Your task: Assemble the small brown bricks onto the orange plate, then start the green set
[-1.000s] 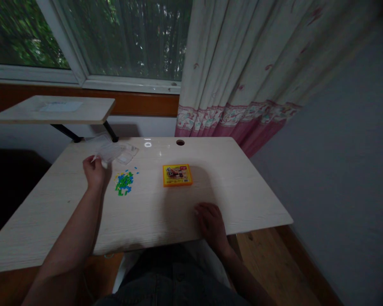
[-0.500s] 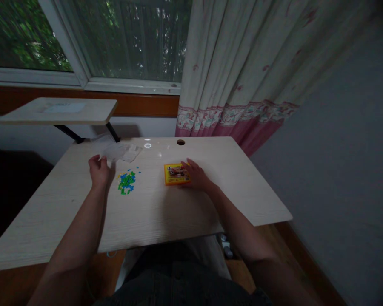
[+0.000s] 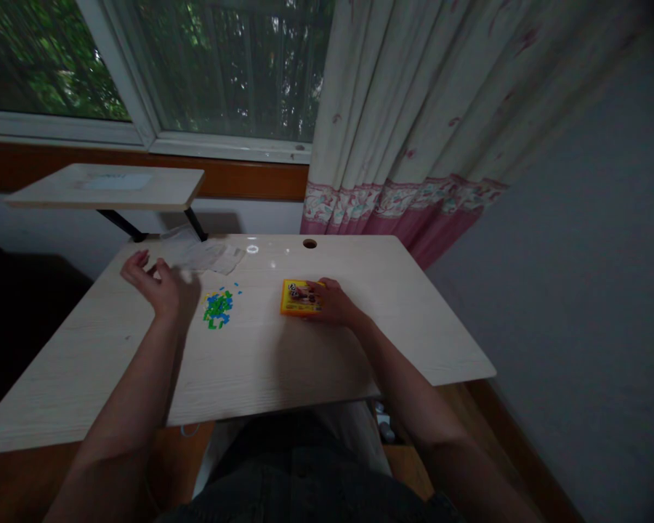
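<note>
A small yellow box [image 3: 296,297] with a printed picture lies on the pale wooden table [image 3: 261,356]. My right hand [image 3: 330,301] rests on its right part, fingers curled over it. A little heap of green, blue and yellow pieces [image 3: 217,308] lies to the left of the box. My left hand [image 3: 151,283] hovers open just left of the heap, fingers spread, holding nothing. Clear plastic bags [image 3: 207,256] lie flat on the table beyond the heap, near the far edge.
A round cable hole [image 3: 309,243] sits at the table's far edge. A second small tabletop [image 3: 109,186] on black legs stands behind on the left, under the window. A flowered curtain [image 3: 414,131] hangs at the right. The wall is close on the right.
My left hand has let go of the plastic bags, which now lie on the table, and has drawn back left and opened. My right hand came from the near edge onto the yellow box.
</note>
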